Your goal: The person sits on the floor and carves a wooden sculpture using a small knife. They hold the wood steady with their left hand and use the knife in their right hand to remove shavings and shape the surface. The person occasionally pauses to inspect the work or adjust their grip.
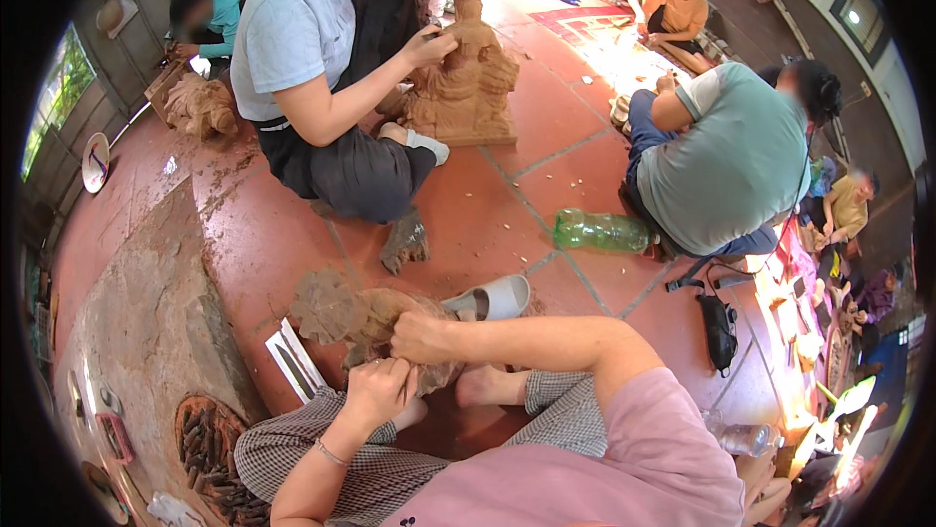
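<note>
A brown carving [390, 308], seemingly wood, lies between my legs; a rounded, rough-edged part [327, 307] of it points away to the left. My right hand [421, 337] is a closed fist against its near side. What that fist grips is hidden. Just below and left of it, my left hand [378, 392] is closed, the fingers pinched together. A thin dark tool [404, 390] sticks out from those fingers; its tip cannot be made out. The two hands almost touch. My bare foot [485, 387] rests close beside the carving.
A long grey-brown slab [161, 303] lies left, with a basket [182, 429] of dark carving tools. Near me are a white tray [295, 361], a grey sandal [502, 298] and a green bottle [603, 231]. Ahead, a person works on a carved statue [473, 88]; others sit right.
</note>
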Action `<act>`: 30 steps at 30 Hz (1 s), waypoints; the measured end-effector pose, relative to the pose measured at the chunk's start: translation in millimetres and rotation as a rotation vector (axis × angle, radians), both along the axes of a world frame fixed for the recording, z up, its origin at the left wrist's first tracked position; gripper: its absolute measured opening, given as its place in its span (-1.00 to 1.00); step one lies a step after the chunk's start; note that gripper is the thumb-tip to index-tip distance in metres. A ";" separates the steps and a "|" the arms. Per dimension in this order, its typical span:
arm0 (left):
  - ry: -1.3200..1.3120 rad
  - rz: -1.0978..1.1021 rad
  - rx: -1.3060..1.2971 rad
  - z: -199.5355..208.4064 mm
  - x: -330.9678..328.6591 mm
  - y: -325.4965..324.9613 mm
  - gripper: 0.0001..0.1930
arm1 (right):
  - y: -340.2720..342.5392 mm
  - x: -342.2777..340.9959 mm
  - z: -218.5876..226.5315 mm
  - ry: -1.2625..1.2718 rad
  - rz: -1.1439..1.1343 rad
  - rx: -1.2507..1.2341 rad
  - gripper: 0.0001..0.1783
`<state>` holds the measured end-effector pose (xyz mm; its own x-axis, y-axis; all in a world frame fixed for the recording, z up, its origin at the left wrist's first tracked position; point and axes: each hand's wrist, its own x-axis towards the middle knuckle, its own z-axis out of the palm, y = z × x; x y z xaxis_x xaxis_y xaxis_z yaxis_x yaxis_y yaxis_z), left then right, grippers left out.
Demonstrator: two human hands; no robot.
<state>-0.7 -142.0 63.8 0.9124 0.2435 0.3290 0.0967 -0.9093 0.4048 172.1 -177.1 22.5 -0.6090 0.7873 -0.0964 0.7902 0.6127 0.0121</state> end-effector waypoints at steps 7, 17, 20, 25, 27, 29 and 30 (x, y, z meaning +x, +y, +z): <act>0.014 0.041 0.005 -1.5 -4.7 4.8 -0.78 | 1.4 -4.3 1.2 0.017 -0.041 0.060 -0.83; 0.014 0.037 -0.005 -0.4 -4.9 5.8 -0.79 | 0.7 -1.3 4.6 0.091 -0.070 0.048 -0.86; 0.024 0.020 0.002 -8.6 -5.2 1.4 -0.80 | -0.4 -4.0 -4.7 0.039 -0.064 0.037 -0.85; 0.005 0.046 -0.025 -4.1 -6.8 7.9 -0.81 | 1.6 -5.2 11.0 -0.028 -0.096 -0.006 -0.83; 0.001 0.035 0.004 -1.0 -4.9 7.4 -0.81 | 0.7 -1.6 9.7 0.014 -0.072 0.029 -0.84; 0.009 0.013 0.004 -6.6 -6.6 6.7 -0.81 | 2.2 -5.7 2.5 -0.010 -0.091 -0.001 -0.87; 0.011 0.003 0.004 -8.4 -7.1 6.9 -0.80 | 2.8 -6.9 0.6 -0.023 -0.099 -0.015 -0.88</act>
